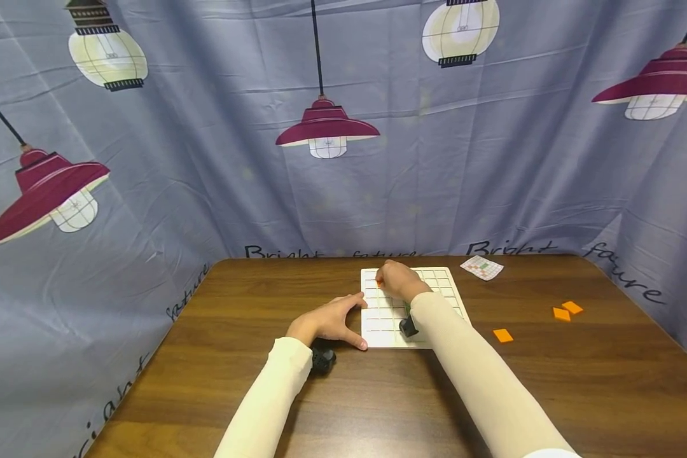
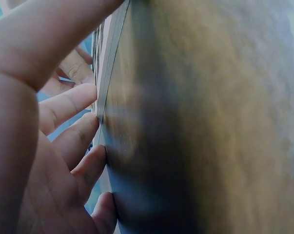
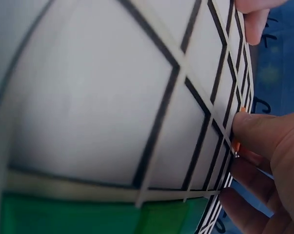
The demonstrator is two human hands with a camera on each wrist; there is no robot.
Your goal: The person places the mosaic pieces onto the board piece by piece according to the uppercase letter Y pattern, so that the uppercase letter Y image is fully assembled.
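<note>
Nearest the person, the left hand [image 1: 331, 322] lay on the brown surface [image 1: 217, 356] with its fingers straight and spread, the grip released, fingertips pressing the left edge of the white grid board [image 1: 386, 321]. The left wrist view showed what the head view could not: the fingertips [image 2: 83, 127] lined up right against the board's thin edge [image 2: 107, 92]. Farther in, the right hand [image 1: 397, 280] hovered low over the board's far left squares, its grip pinched on a small orange tile [image 3: 237, 145]. Only the right wrist view made that tile plain, a sliver of orange between thumb and fingers just above the black grid lines, with a green square [image 3: 88, 214] on the board close to the lens. Off to the right, three orange tiles [image 1: 561, 313] lay loose on the surface, well apart from the board. Beyond them, near the far edge, sat a small patterned card [image 1: 481, 267].
</note>
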